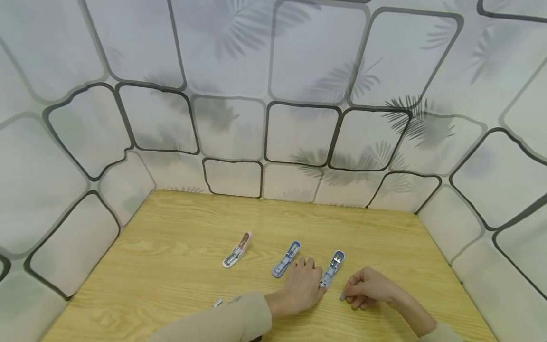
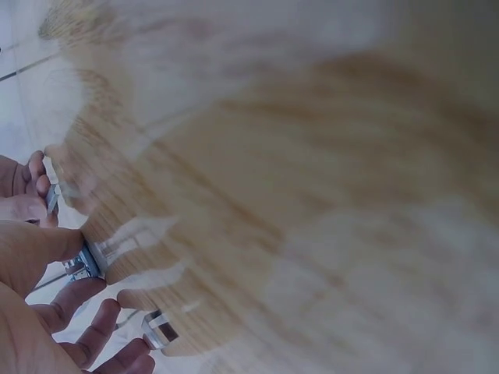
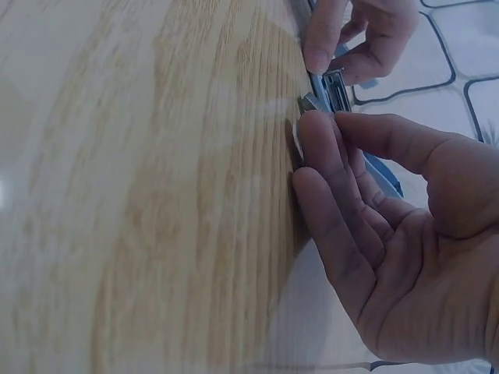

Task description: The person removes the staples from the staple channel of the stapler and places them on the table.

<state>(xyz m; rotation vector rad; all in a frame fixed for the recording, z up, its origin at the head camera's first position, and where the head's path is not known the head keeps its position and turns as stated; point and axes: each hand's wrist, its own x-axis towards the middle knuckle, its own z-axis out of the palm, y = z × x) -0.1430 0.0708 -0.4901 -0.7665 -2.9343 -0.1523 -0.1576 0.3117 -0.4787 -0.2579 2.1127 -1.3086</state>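
My left hand (image 1: 302,286) grips the near end of an opened blue stapler (image 1: 334,264) lying on the table. In the left wrist view, thumb and forefinger pinch the sides of that stapler (image 2: 86,263). Its other fingers spread toward a second opened blue stapler (image 1: 282,265), just to the left. To the right, my right hand (image 1: 371,288) pinches a short grey strip of staples (image 1: 343,297) between thumb and fingertips. The right wrist view has this staple strip (image 3: 310,102) close beside the near end of the gripped stapler.
An opened pink and white stapler (image 1: 237,250) lies farther left on the wooden table (image 1: 171,266). Near the left sleeve is another small silvery strip (image 1: 218,302). Patterned cloth walls (image 1: 231,175) enclose the table at the back and both sides.
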